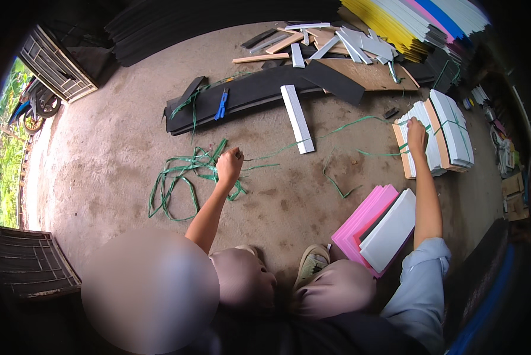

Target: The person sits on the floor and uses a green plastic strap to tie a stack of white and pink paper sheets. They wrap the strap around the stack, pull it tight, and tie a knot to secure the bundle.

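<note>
My left hand point(229, 164) is closed in a fist around a green plastic strap point(289, 148) that runs taut across the concrete floor to the right. My right hand point(416, 133) presses on a bundle of white sheets point(440, 133) backed with brown board, where the green strap wraps around it. A loose tangle of the same green strap point(179, 174) lies on the floor just left of my left hand.
A stack of pink and white sheets point(375, 228) lies by my right knee. Long black boards point(242, 94) with a blue tool point(221, 105) and a white strip point(297, 118) lie ahead. Offcuts and coloured sheet stacks point(407, 23) fill the far right. A metal grate point(58, 65) stands at left.
</note>
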A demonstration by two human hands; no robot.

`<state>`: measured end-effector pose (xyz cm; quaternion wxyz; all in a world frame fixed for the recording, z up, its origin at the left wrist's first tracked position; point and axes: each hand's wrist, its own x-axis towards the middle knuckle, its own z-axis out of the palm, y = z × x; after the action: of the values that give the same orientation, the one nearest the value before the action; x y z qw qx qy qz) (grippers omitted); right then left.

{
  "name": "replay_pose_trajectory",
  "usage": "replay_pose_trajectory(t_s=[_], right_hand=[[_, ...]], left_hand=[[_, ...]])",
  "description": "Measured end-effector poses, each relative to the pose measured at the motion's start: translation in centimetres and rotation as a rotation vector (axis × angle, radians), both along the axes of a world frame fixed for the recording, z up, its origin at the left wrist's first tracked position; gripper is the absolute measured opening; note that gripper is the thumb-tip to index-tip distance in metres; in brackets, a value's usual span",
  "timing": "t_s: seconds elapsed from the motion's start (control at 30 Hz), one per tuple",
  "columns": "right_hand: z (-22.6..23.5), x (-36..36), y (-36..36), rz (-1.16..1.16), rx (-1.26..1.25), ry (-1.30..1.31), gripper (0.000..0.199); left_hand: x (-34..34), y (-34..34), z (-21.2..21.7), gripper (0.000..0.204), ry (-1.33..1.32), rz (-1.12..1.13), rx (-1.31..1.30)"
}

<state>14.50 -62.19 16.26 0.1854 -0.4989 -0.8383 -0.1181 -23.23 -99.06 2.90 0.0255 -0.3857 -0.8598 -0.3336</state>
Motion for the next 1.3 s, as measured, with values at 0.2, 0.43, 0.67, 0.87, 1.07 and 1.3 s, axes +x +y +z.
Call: replay_pose_trajectory(t_s=[0.2,0.43,0.67,0.87,1.07,1.3], right_hand=[[-15.5,-1.2,-6.1,-0.178,-0.353,-0.177,0.025],[-12.2,-2.1,-8.3,-0.078,-0.354,-0.194,0.039],[-1.1,9.0,-9.3,0.063,-0.361,0.359,0.039],[-9.5,18.9,-15.8,-0.418,-0.273,0.334,0.051],[-12.7,16.6,-21.5,-0.598,-0.384,0.494,0.065],[-12.8,17.4,-22.1,-0.642,-0.435,0.614,0.060]], left_hand=[[-0.3,-2.4,-5.6,0.018,0.190,-0.052,-0.396],[1.0,0.3,5.6,0.069,0.191,-0.311,-0.817],[9.6,10.1,21.2,0.043,-0.140,-0.895,-0.510],[23.8,18.5,7.6,0.035,-0.491,-1.186,-0.426],[39.2,13.4,-3.8,0.056,-0.797,-0.939,-0.105],[43.0,14.0,-2.5,0.090,-0.699,-0.710,-0.456]])
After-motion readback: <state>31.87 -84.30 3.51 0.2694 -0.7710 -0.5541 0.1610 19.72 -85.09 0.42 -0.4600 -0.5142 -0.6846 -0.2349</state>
